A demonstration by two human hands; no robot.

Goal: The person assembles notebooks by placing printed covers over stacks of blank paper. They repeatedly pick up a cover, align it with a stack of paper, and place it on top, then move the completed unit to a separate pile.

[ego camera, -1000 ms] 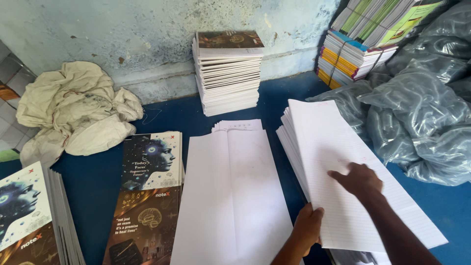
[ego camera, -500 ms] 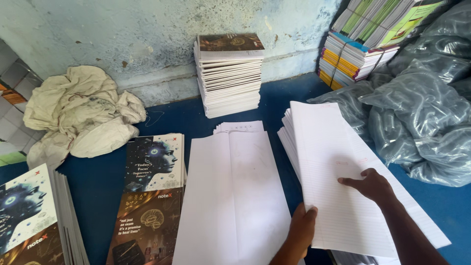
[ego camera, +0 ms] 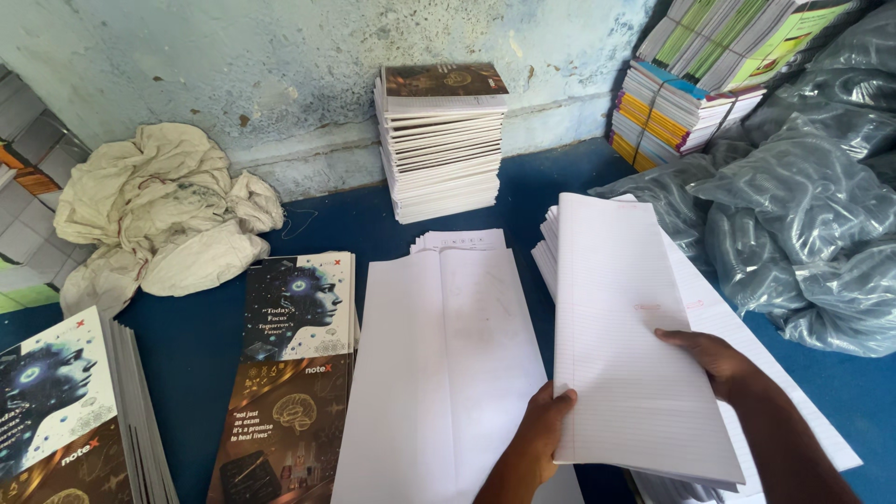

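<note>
My left hand and my right hand both grip a thick sheaf of white ruled sheets, lifted a little above the paper stack on the right. The left hand pinches the sheaf's near left edge; the right hand holds its right side. Just left of the sheaf lies a pile of opened white sheets on the blue surface. Further left lie dark printed notebook covers.
A tall stack of bound notebooks stands against the back wall. Crumpled beige cloth lies at the back left. Another cover stack sits at the near left. Colourful bundled books and grey plastic wrapping fill the right.
The sheaf has come up off the right stack and shifted left; my left hand has moved from under its edge to gripping it, and my right hand has slid nearer along it.
</note>
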